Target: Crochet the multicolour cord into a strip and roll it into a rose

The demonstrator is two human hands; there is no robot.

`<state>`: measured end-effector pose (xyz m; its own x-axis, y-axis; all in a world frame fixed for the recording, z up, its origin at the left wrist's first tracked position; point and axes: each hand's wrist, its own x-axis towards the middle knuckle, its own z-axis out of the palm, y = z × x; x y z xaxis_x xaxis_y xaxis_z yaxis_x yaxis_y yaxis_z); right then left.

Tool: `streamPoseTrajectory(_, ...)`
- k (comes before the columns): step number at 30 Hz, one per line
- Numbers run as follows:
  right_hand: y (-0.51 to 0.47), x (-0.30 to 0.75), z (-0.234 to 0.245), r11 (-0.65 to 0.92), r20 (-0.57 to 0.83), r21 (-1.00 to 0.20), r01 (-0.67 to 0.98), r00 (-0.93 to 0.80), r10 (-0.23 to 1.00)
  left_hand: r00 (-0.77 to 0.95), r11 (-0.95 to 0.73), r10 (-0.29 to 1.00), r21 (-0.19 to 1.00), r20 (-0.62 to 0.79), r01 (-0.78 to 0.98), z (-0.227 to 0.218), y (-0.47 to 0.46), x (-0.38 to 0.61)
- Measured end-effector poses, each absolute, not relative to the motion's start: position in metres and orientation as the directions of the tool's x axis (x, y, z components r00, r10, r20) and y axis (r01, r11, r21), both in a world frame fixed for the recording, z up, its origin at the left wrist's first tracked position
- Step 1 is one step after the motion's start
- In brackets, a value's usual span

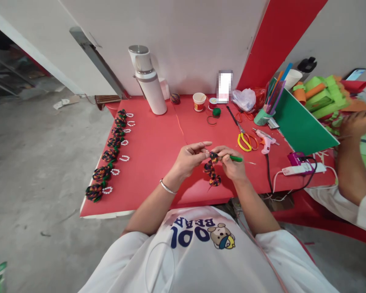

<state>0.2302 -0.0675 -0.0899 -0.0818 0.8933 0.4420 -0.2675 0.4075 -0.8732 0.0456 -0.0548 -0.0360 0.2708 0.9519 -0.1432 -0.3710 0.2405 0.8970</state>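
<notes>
My left hand (190, 158) pinches the top of a multicoloured crocheted yarn strip (212, 173) that hangs in curls over the red table (154, 150). A silver bangle sits on that wrist. My right hand (232, 162) grips a green-handled crochet hook (236, 158), its tip meeting the yarn piece between both hands. A thin orange thread (179, 126) runs from the work toward the back of the table.
Several finished yarn flowers with pearl loops (110, 156) line the table's left edge. A white flask (148, 81), cup (199, 101), thread spools, yellow scissors (244, 140), pink glue gun (266, 142) and power strip (303, 167) stand behind and right. Another person's hand (355, 124) works over green paper.
</notes>
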Motion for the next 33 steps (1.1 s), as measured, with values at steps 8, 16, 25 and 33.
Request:
streamPoseTrajectory(8,-0.071,0.219,-0.103,0.457,0.459,-0.878,-0.144,0.020,0.888,0.199,0.161,0.976,0.904,-0.087,-0.396,-0.041,-0.053,0.045)
streamPoseTrajectory(16,-0.080,0.218,-0.091,0.591,0.595,-0.804,0.075,0.098,0.798,0.153,0.106,0.987,0.937,-0.057,-0.334,-0.047,-0.056,0.051)
streamPoseTrajectory(25,-0.090,0.215,-0.083,0.642,0.695,-0.679,0.357,0.029,0.719,0.078,0.063,0.996,0.956,-0.043,-0.286,-0.052,-0.064,0.060)
streamPoseTrajectory(33,-0.089,0.218,-0.083,0.647,0.687,-0.682,0.340,-0.007,0.727,0.108,0.107,0.991,0.950,-0.079,-0.293,-0.051,-0.062,0.059)
